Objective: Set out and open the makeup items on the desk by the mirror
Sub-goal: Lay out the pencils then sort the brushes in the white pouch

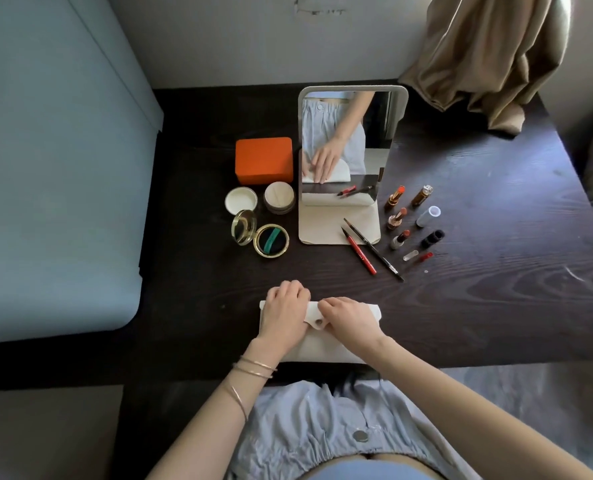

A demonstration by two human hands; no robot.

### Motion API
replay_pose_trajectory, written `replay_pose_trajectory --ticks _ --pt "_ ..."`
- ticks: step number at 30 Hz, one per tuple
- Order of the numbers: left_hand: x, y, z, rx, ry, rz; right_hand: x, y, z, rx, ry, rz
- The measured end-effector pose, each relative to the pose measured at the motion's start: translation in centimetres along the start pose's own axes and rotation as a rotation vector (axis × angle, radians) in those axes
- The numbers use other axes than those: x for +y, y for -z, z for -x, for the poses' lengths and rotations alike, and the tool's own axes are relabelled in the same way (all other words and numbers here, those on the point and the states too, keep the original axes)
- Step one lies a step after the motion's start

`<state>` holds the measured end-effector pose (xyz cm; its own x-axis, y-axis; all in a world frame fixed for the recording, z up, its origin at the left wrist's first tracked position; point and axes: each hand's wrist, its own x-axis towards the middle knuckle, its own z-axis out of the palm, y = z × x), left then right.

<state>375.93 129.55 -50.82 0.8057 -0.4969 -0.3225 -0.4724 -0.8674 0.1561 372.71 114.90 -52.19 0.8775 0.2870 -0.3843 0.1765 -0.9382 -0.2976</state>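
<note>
Pouch [326, 344], white, lies at the table's [495, 306] near edge, long axis left to right, flap toward the mirror [347, 143]. Left hand [284, 313] and right hand [350, 318] both have a curled-finger grip on its far folded edge.

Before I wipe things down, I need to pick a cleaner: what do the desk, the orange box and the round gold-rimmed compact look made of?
Desk: dark stained wood or wood veneer, matte; grain lines show.
Orange box: smooth matte cover, perhaps faux leather or plastic; I can't tell which.
Round gold-rimmed compact: shiny gold-toned metal or metallised plastic; its raised lid reflects light.
</note>
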Motion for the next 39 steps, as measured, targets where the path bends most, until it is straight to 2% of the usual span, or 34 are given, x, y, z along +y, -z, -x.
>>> replay_pose_trajectory --ticks 3,5,7,9,11,15,25,30,35,39 --pt "0.2 0.9 1.2 0.15 0.053 -0.069 -0.5 0.1 0.4 0.066 -0.028 -0.015" --pt "0.4 1.2 2.0 0.016 0.129 -0.031 -0.7 0.0 0.6 0.053 -0.001 0.024" --pt "0.3 0.4 2.3 -0.19 0.262 0.021 -0.8 0.5 0.6 -0.019 0.072 0.098" --pt "0.2 0.0 2.6 -0.292 0.264 0.063 -0.9 1.0 0.5 -0.032 0.141 0.243" --pt "0.1 -0.5 2.8 -0.33 0.243 0.148 -0.9 1.3 0.3 -0.084 0.198 0.22" --pt "-0.2 -0.9 2.5 -0.327 0.307 0.324 -1.2 2.3 -0.6 -0.175 0.241 0.35" --pt "-0.2 -1.0 2.2 -0.33 0.384 0.393 -1.4 3.4 -0.9 -0.241 0.263 0.327" --pt "0.3 -0.8 2.1 -0.388 0.379 0.33 1.6 4.1 -1.1 -0.19 0.207 -0.021" --pt "0.3 -1.1 2.3 -0.378 0.37 0.371 1.2 3.4 -0.8 -0.205 0.201 0.035" --pt "0.6 -0.7 2.0 -0.372 0.396 0.369 -1.2 2.2 -0.3 -0.136 0.088 0.1"
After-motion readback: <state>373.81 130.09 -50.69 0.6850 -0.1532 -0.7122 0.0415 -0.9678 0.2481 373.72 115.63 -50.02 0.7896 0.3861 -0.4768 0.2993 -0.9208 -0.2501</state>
